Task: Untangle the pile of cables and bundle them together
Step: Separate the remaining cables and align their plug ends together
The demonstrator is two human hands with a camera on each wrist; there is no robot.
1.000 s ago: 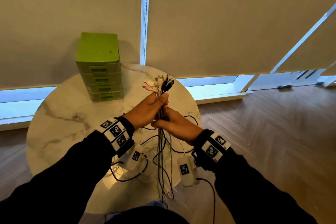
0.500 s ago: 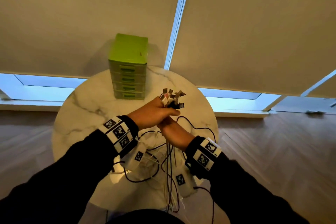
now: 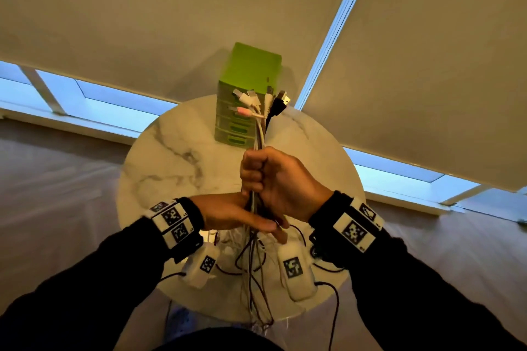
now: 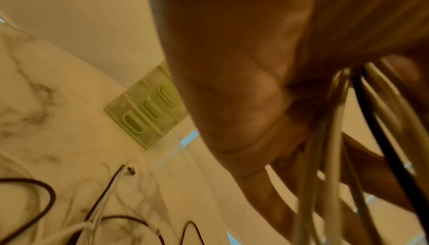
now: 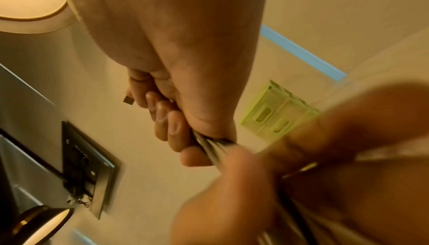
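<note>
Head view, centre of frame: my right hand (image 3: pixel 273 179) fists the cables (image 3: pixel 258 134) upright, plugs fanned before the green drawers (image 3: pixel 251 77). Below it my left hand (image 3: pixel 236 215) lies flat-fingered against the hanging strands. Gathering seems nearly finished; next I should comb down the loose tails.

drawer unit (image 3: pixel 247 100) at table (image 3: pixel 171 157) far edge | cables (image 3: pixel 258 128) upright before it | loose ends trail onto table
</note>
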